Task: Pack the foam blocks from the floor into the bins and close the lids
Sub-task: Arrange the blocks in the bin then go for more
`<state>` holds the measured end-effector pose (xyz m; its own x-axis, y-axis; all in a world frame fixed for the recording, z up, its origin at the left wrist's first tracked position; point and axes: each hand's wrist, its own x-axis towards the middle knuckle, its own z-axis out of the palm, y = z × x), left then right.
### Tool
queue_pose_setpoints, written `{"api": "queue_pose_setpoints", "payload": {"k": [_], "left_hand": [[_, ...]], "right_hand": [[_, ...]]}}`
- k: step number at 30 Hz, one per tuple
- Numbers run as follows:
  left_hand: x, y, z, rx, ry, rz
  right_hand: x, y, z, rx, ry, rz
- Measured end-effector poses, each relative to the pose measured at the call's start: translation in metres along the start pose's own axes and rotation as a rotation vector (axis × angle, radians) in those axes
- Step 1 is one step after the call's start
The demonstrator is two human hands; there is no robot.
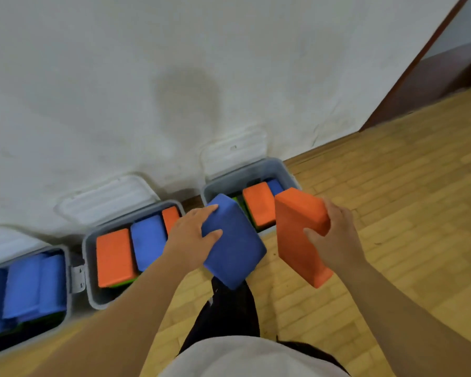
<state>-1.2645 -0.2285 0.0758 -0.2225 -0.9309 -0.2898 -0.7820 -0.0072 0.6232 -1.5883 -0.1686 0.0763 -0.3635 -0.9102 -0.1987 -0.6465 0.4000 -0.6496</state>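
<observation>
The left hand (188, 235) held a dark blue rectangular foam block (234, 240), its fingers (207, 209) curled round the block's edge. The right hand (335, 235) gripped an orange rectangular foam block (299, 232) the same way. Both blocks were raised above the wooden floor (392, 200), just in front of the right-hand grey plastic bin (256, 170). That bin stood open at the floor's far edge, beside the open middle grey bin (89, 268).

The floor (392, 202) under me is pale yellow wood parquet, running up to the white wall (147, 77). Three grey bins stand directly on it in a row along that wall: the left bin (67, 278), the middle bin (89, 270) just beside it, and the right bin (245, 172) a little apart. Every lid is tipped up against the wall
</observation>
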Motion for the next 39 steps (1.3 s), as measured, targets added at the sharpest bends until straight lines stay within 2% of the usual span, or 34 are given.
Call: {"api": "queue_pose_setpoints", "payload": {"k": [5, 9, 13, 17, 22, 26, 30, 35, 39], "left_hand": [[0.133, 0.0, 0.001, -0.025, -0.173, -0.012], [0.236, -0.016, 0.035, -0.032, -0.298, -0.044], [0.34, -0.059, 0.112, -0.041, -0.348, -0.068], [0.436, -0.104, 0.199, -0.099, -0.394, -0.094], [0.526, -0.143, 0.288, -0.181, -0.458, -0.101], [0.564, -0.163, 0.34, -0.205, -0.493, -0.08], [0.571, -0.173, 0.367, -0.098, -0.381, -0.015], [0.57, -0.178, 0.372, 0.053, -0.318, 0.03], [0.55, -0.166, 0.356, 0.203, -0.249, -0.069]], "right_hand": [[0.103, -0.004, 0.02, -0.085, 0.028, 0.083], [0.198, 0.016, 0.054, -0.149, -0.006, 0.08], [0.299, 0.066, 0.126, -0.255, -0.088, 0.047], [0.39, 0.121, 0.203, -0.45, -0.117, -0.074], [0.476, 0.167, 0.272, -0.565, -0.186, -0.128], [0.512, 0.206, 0.312, -0.586, -0.28, -0.15], [0.503, 0.243, 0.341, -0.539, -0.366, -0.138], [0.498, 0.248, 0.348, -0.556, -0.321, -0.161], [0.49, 0.237, 0.341, -0.575, -0.39, -0.129]]}}
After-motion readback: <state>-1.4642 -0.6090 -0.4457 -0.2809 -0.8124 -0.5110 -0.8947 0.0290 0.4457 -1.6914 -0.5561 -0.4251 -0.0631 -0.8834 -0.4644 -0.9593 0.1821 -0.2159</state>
